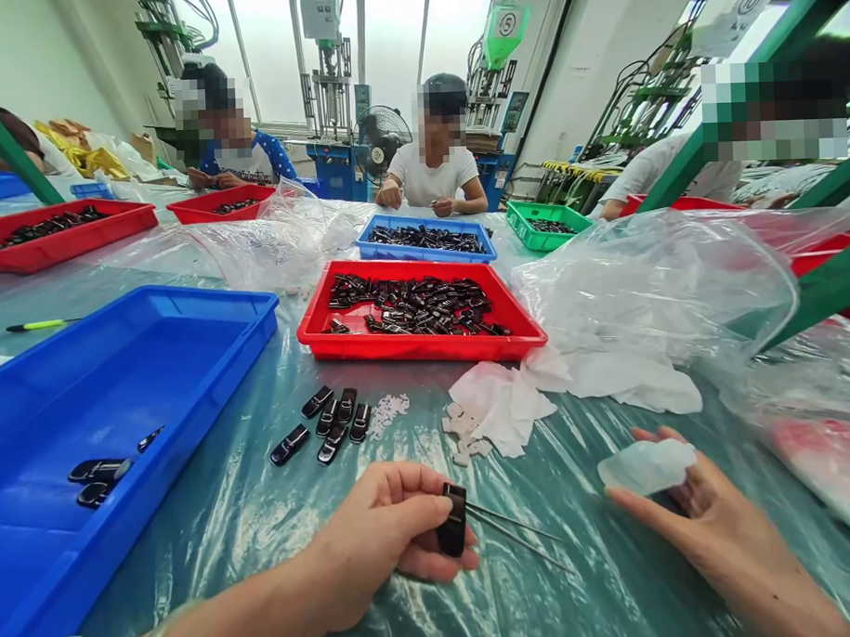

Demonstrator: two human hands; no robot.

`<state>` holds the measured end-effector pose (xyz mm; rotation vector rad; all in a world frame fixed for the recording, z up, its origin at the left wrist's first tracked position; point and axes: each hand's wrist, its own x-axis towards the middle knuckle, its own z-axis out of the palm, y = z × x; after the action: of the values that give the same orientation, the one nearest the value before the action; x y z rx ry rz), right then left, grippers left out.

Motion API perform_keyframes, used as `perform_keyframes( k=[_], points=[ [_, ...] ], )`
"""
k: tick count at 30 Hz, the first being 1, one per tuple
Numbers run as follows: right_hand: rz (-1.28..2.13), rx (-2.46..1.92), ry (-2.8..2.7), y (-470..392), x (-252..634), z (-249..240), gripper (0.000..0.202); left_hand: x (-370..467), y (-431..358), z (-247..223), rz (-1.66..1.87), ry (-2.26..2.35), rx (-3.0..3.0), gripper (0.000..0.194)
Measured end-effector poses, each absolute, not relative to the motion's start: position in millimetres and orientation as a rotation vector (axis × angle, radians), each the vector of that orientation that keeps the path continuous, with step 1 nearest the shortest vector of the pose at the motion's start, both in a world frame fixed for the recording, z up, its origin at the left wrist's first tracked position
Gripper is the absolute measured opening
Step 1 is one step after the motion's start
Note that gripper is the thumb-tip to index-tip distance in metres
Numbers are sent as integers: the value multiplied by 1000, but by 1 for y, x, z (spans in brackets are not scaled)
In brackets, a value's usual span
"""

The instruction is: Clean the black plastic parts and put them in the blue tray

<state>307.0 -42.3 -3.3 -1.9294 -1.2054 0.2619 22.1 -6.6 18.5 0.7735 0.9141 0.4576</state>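
Between the thumb and fingers of my left hand [411, 528] is a glossy black plastic part [453, 522], upright, its narrow end up. Tweezers [520, 535] stick out to the right from behind that part; whether the hand holds them or they lie on the table cannot be seen. To the right, my right hand [714, 513] has a pale, translucent, crumpled piece of sheet [648, 467] between thumb and fingers. Beyond my left hand lie several black parts [329, 419], a small heap of tiny whitish pieces [387, 415] and some flat grey-beige pieces [465, 435].
A blue tray [247, 315] with a few black parts stands at left. A red tray [419, 347] full of black parts is ahead, with white tissue [501, 404] and clear plastic bags [646, 274] beside it. Co-workers [437, 165] sit opposite. A green frame bar [712, 141] slants at right.
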Motion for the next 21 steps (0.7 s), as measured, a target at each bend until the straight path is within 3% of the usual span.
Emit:
perform_keyframes(
  k=[3,8,12,15,21],
  points=[
    [415,-1811,-1426,-38,305,-3,39,23,-6,20,459,895,742,29],
    [330,-1693,-1628,-29,280,4,41,22,-8,20,459,844,738,27],
    [53,-1397,-2012,-21,247,23,28,20,-10,20,459,802,763,25],
    [-174,-1191,-2227,-15,226,35,33,18,-9,22,459,790,804,25],
    [-286,-1109,-2329,-14,219,31,43,17,-7,22,446,761,815,24]
  ],
)
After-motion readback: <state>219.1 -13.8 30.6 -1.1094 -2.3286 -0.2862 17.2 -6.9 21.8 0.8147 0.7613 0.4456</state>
